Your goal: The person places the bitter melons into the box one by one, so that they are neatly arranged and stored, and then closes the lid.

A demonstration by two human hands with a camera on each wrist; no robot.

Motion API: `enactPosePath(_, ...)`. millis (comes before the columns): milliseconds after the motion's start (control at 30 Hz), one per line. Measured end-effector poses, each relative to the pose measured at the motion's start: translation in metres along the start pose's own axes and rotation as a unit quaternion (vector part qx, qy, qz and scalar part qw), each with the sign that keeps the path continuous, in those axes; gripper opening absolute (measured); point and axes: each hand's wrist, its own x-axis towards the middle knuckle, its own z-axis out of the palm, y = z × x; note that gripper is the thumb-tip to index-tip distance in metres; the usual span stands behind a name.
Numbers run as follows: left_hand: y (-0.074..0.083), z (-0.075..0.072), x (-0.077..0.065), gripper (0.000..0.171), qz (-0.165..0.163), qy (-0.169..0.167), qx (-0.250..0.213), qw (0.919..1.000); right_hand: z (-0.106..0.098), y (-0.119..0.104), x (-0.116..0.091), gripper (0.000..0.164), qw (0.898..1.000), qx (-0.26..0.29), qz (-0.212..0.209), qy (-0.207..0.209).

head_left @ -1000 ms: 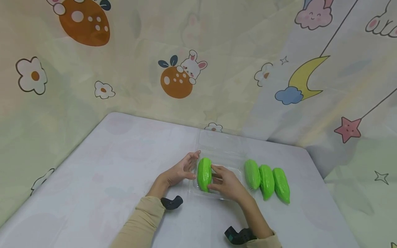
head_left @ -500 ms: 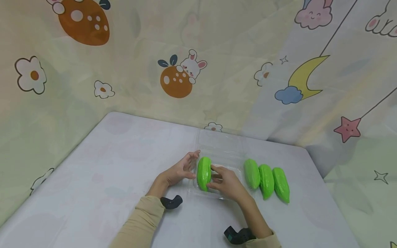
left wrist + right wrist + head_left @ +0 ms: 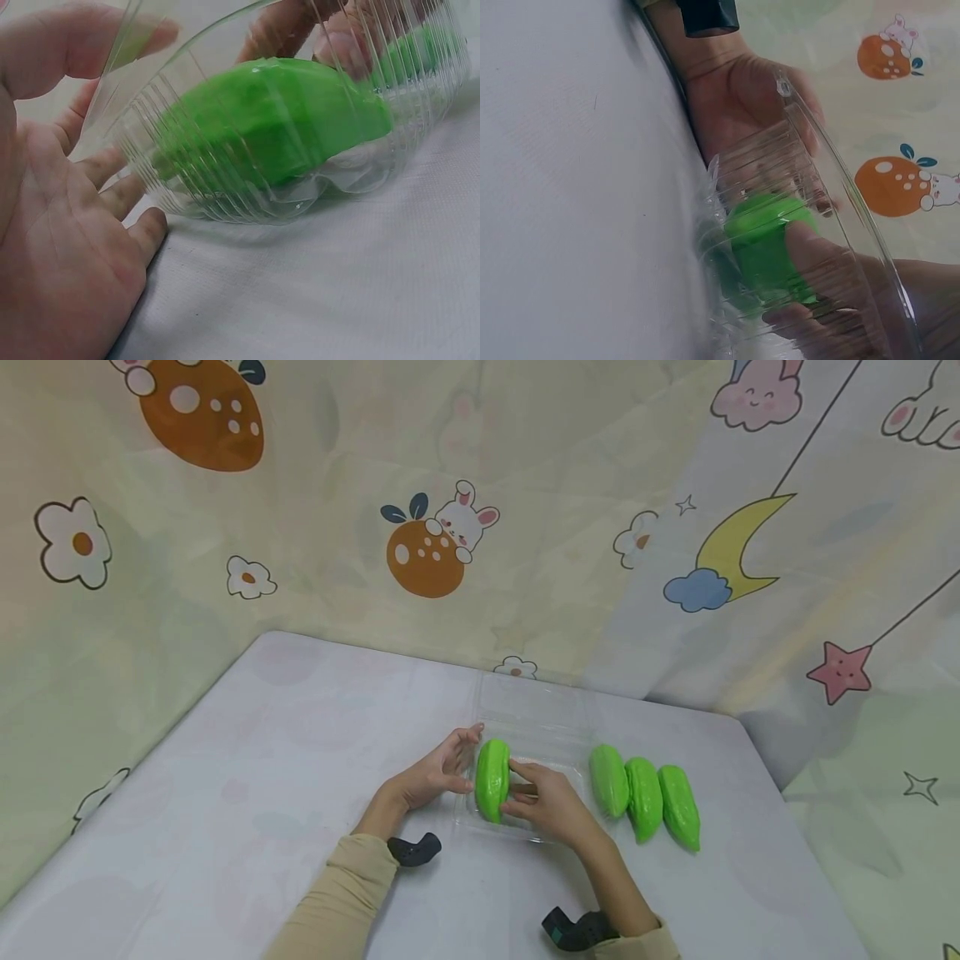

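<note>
A long, glossy, ridged green fruit-like thing lies lengthwise at the left side of an open clear plastic clamshell box. My right hand reaches into the box and holds the green thing from its right side, thumb near its close end. Seen through the plastic in the left wrist view, the green thing tilts, its right end raised off the box floor. My left hand rests against the box's outer left wall, fingers loosely spread. In the right wrist view, ribbed plastic covers part of the right fingers.
Three more green fruit-like things lie side by side on the white table right of the box. The transparent lid lies folded back behind it. A printed cloth hangs beyond the table.
Both hands stay almost still. The green thing in the box shifts very slightly left and leans a little more.
</note>
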Motion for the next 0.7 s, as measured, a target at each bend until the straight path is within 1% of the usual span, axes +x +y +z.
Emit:
enactPosePath(333,-0.0009,0.0000,0.0000,0.072,0.001,-0.002,0.002,1.0000,0.0018,-0.0009,-0.0005,0.073,1.000,-0.007,-0.001,0.003)
enactPosePath(533,-0.0008,-0.0001,0.0001,0.071,0.005,-0.006,-0.001,1.0000,0.0019,-0.0008,-0.0006,0.074,1.000,-0.016,-0.002,0.007)
enactPosePath(700,-0.0002,0.0003,-0.0003,0.071,0.001,-0.002,-0.004,1.0000,0.0018,-0.0011,-0.0008,0.075,1.000,-0.023,0.002,0.010)
